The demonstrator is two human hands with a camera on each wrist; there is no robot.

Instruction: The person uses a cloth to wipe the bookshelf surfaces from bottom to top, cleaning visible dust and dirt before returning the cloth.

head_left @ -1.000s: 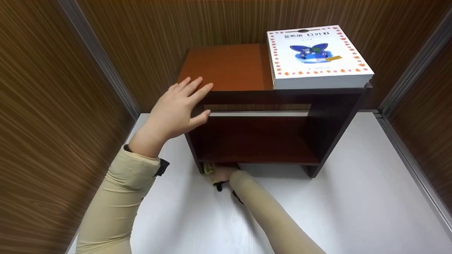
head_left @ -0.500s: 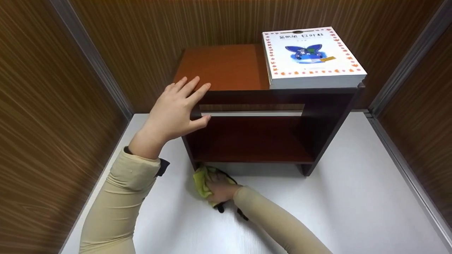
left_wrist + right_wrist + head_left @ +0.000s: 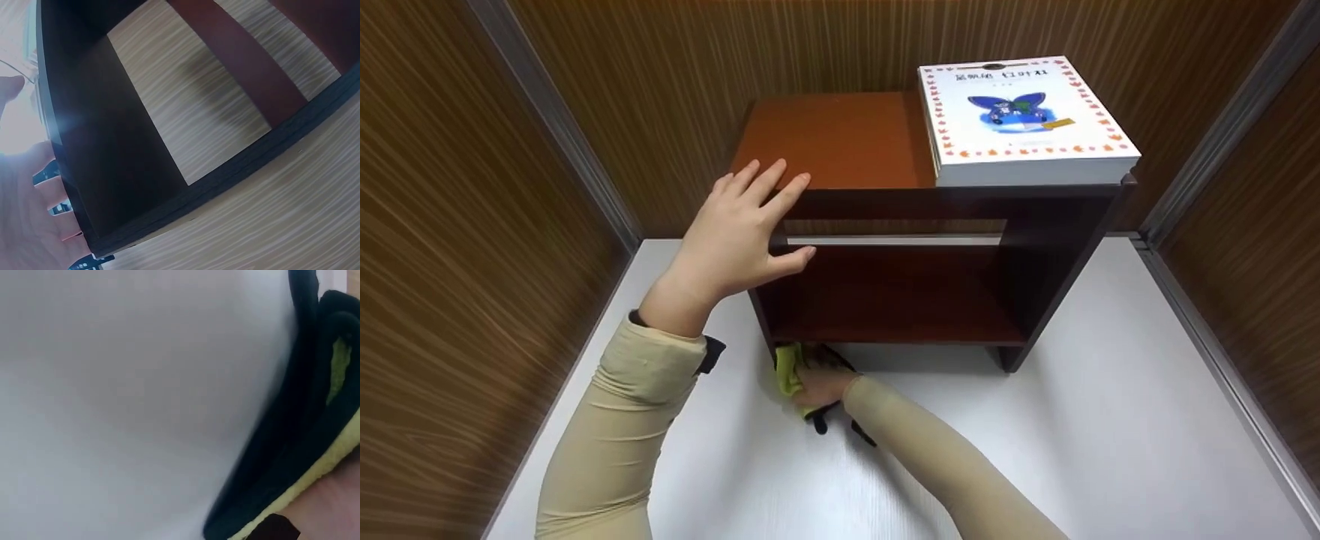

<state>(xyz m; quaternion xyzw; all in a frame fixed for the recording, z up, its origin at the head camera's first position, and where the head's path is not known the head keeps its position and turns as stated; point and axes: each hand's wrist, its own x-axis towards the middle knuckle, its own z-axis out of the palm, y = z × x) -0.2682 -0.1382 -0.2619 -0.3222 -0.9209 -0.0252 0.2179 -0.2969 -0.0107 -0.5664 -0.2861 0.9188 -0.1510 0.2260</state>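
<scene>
A small dark-brown shelf unit (image 3: pixel 840 135) with a reddish-brown top stands on the white table. My left hand (image 3: pixel 727 236) rests on its top's front left corner, fingers spread. In the left wrist view those fingers (image 3: pixel 50 194) lie along the dark edge. Low down, by the foot of the left side panel, my right hand (image 3: pixel 823 384) holds a yellow-green cloth (image 3: pixel 786 369) with black edging against the table. The lower board partly covers the fingertips. Up close in the right wrist view, the cloth's black border (image 3: pixel 287 455) is folded over beside the hand.
A thick stack of white picture books (image 3: pixel 1027 124), a butterfly on the cover, sits on the right half of the top. Wood-grain walls (image 3: pixel 840 37) enclose the table at the back and both sides. White table surface (image 3: pixel 1110 450) extends in front and to the right.
My right hand with the cloth has come out from under the lower board toward me, then slid slightly back in. The left hand stays on the corner.
</scene>
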